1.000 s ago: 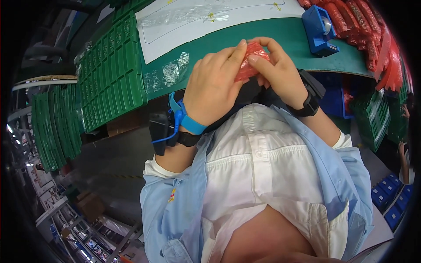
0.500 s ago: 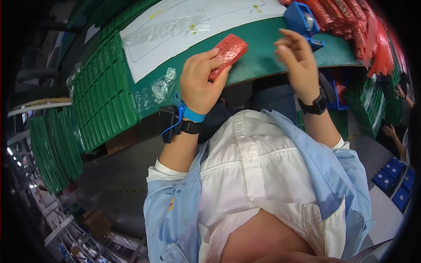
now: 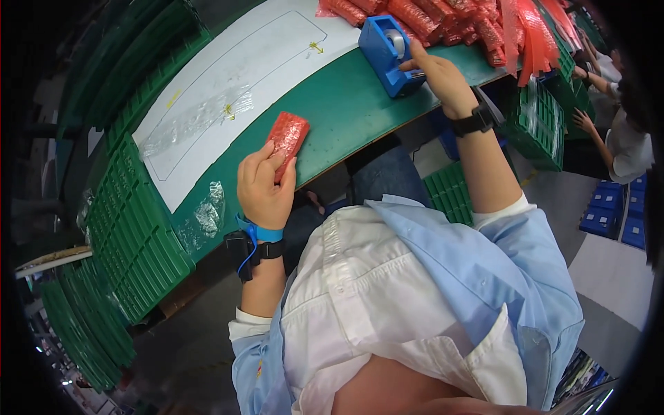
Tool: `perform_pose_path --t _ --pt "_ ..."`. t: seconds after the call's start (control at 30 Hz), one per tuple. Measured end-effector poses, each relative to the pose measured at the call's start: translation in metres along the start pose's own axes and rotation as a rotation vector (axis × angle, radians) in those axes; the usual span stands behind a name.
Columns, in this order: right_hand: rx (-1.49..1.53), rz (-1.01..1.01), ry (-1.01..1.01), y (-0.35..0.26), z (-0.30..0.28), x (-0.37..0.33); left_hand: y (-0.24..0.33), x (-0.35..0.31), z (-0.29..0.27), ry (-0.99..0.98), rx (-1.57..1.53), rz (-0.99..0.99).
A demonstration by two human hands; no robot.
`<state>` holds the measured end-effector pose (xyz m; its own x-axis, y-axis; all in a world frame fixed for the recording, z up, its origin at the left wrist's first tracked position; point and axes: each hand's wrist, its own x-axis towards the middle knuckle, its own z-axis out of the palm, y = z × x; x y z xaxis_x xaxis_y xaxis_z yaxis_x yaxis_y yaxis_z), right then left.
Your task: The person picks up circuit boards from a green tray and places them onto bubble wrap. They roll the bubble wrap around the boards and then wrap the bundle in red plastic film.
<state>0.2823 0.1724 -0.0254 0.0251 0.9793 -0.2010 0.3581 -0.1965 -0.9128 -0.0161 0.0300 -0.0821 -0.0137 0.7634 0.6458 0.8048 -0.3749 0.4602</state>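
My left hand (image 3: 266, 192) is closed around the lower end of a red bubble-wrap packet (image 3: 289, 133), keeping it tilted over the green table near its front edge. At the far side, my right hand (image 3: 443, 79) is at the blue tape dispenser (image 3: 384, 59). Its fingers are apart, beside the clear tape roll (image 3: 395, 43) and the dispenser's front end. I see no tape between them, though the fingertips partly cover that spot.
Red bubble-wrap packets (image 3: 422, 19) lie piled behind the dispenser. A marked white sheet (image 3: 207, 90) and crumpled clear plastic (image 3: 209, 211) lie on the green table (image 3: 339, 111). Green crates (image 3: 135, 225) stand at left, another crate (image 3: 529, 128) at right. Another person (image 3: 622, 124) is at far right.
My right hand has moved away from the packet to the tape dispenser. The view has swung rightward; my left hand still holds the red packet, now lower in the picture.
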Motion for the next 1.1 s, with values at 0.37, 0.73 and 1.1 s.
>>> perform_pose_path --t 0.37,0.73,1.1 --pt "0.299 -0.120 0.075 -0.013 -0.028 0.028 -0.003 0.001 0.000 0.012 -0.025 -0.009" --pt "0.926 -0.184 0.184 0.028 -0.034 -0.043 -0.002 0.001 0.000 -0.022 -0.042 -0.006" --pt "0.764 -0.079 0.249 0.067 -0.009 -0.079 -0.002 0.001 -0.001 -0.038 -0.039 -0.017"
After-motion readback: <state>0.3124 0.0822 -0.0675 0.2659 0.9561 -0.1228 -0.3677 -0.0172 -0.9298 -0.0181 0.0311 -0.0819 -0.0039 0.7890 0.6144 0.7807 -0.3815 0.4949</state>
